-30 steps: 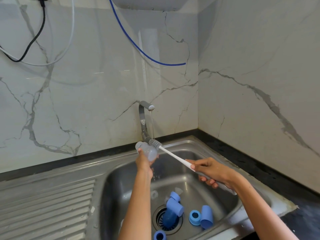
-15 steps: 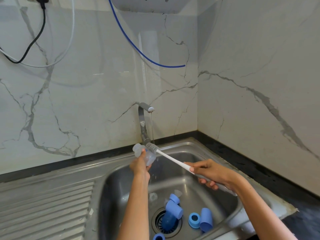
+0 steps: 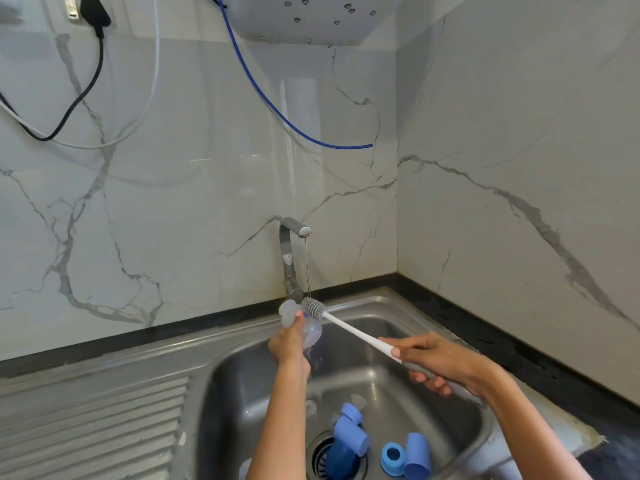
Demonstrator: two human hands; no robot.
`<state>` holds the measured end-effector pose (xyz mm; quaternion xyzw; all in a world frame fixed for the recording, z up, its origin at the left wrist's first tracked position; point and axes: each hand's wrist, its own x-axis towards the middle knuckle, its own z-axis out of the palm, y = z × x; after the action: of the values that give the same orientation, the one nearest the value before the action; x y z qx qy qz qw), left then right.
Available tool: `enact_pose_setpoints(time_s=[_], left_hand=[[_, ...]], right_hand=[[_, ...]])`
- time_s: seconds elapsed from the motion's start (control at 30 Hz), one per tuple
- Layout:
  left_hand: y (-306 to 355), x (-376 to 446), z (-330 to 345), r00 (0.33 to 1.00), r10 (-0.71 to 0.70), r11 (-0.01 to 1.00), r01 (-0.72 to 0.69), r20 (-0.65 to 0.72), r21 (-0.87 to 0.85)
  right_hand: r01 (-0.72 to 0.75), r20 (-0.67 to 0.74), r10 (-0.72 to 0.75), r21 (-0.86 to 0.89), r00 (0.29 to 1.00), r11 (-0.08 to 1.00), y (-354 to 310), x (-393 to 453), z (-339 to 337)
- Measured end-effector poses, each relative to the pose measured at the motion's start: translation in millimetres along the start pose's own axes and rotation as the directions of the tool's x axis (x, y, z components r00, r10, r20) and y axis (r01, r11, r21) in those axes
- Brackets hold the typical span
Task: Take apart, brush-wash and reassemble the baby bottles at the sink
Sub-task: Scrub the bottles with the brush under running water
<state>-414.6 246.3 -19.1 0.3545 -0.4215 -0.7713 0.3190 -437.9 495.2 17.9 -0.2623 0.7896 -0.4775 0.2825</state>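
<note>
Over steel sink (image 3: 242, 358), left hand (image 3: 289, 342) gripping clear bottle (image 3: 304, 329), right hand (image 3: 436, 358) clasping ribbed brush (image 3: 349, 327)

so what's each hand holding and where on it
Left hand grips the clear bottle around its body. Right hand grips the brush by its handle's lower end.

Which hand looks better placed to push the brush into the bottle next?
Right. The right hand already grips the brush, its head beside the clear bottle that the left hand steadies.
</note>
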Motion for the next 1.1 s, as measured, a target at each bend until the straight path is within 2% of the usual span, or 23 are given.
enact_pose_setpoints(time_s=[0.1,0.23,0.3,0.4,0.5,0.6,0.7,0.83,1.0,1.1], left_hand=[[1,1,-2,1.0,-0.015,1.0,0.015,-0.001,0.018],[-4,-8,4,0.988,-0.067,0.993,0.053,0.142,0.106],[-5,-11,7,0.981,-0.09,0.993,0.075,0.17,0.09],[1,-6,-1,0.986,-0.105,0.994,0.109,0.131,-0.024],[7,0,-8,0.993,-0.073,0.992,0.081,0.089,-0.096],[3,-1,-3,0.986,-0.084,0.996,0.089,0.145,-0.027],[-4,-4,2,0.976,-0.09,0.995,0.082,0.2,0.049],[-4,-4,0,0.971,-0.07,0.997,0.071,0.227,0.004],[12,6,-12,0.979,-0.082,0.969,0.122,0.189,-0.215],[8,4,-10,0.951,-0.111,0.981,0.151,0.29,-0.12]], right_hand=[[0.022,0.01,-0.022,-0.024,1.0,0.999,3,-2,-2],[0.134,-0.114,-0.145,-0.099,0.983,0.986,5,14,23],[0.158,-0.148,-0.174,-0.119,0.973,0.98,3,19,32],[0.121,-0.097,-0.126,-0.058,0.987,0.991,-1,13,24],[0.066,-0.022,-0.065,0.041,0.998,0.997,-1,1,7],[0.068,-0.064,-0.068,0.002,0.996,0.998,0,0,7],[0.129,-0.152,-0.138,-0.069,0.979,0.989,2,9,22],[0.178,-0.183,-0.19,-0.08,0.964,0.981,-1,14,33],[0.108,-0.079,-0.107,0.018,0.991,0.994,0,2,15],[0.15,-0.112,-0.15,-0.007,0.982,0.989,-2,6,25]])
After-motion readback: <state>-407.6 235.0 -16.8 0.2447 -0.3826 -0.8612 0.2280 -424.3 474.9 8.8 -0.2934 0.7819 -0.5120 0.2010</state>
